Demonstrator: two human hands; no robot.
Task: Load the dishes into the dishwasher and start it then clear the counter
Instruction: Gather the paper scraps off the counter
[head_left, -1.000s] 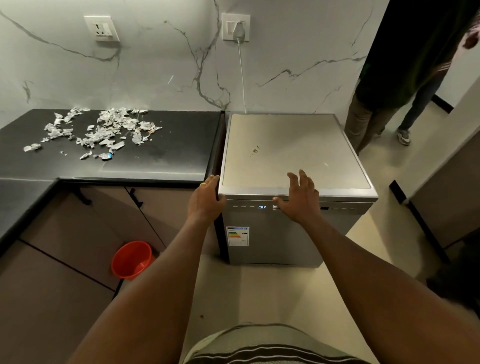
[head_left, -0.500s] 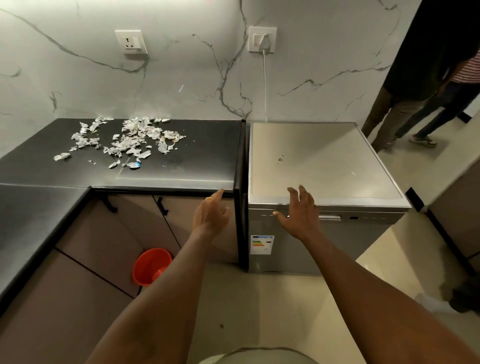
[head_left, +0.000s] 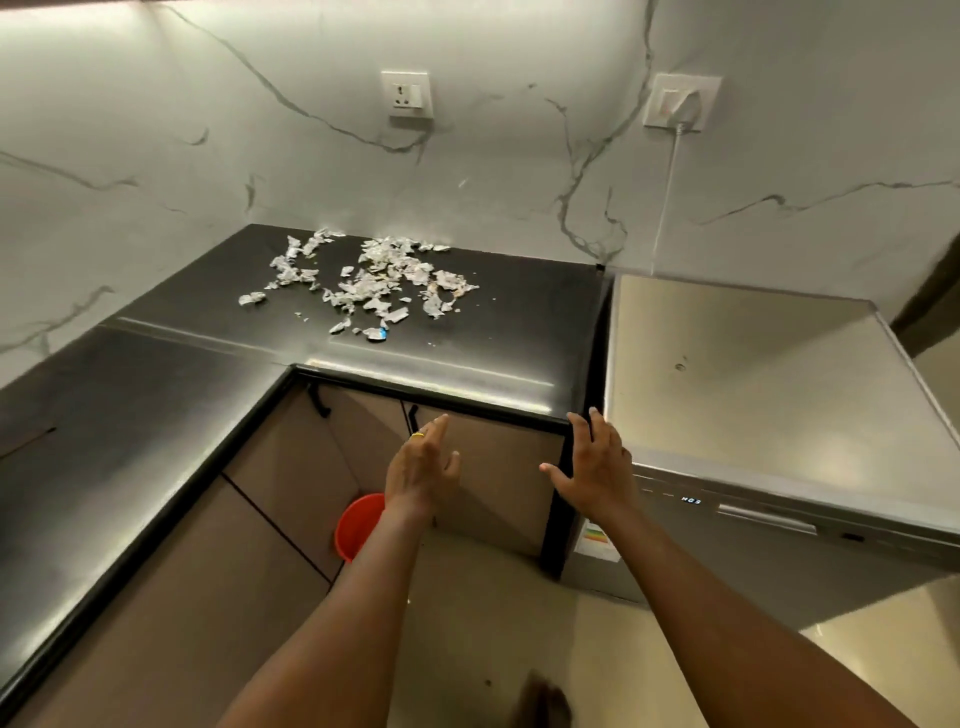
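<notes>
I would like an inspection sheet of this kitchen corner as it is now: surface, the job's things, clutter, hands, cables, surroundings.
Surface: black counter, L-shaped, glossy.
Job's things: dishwasher, door shut, display lit; no dishes seen.
Clutter: torn silvery scraps scattered on the counter near the wall.
Hands: left hand open, holds nothing; right hand open, fingers spread, holds nothing.
Cables: white cable runs from the wall socket down toward the dishwasher's back; second socket has no plug.
Surroundings: marble wall; cabinet doors under the counter; orange bucket on the floor.
</notes>
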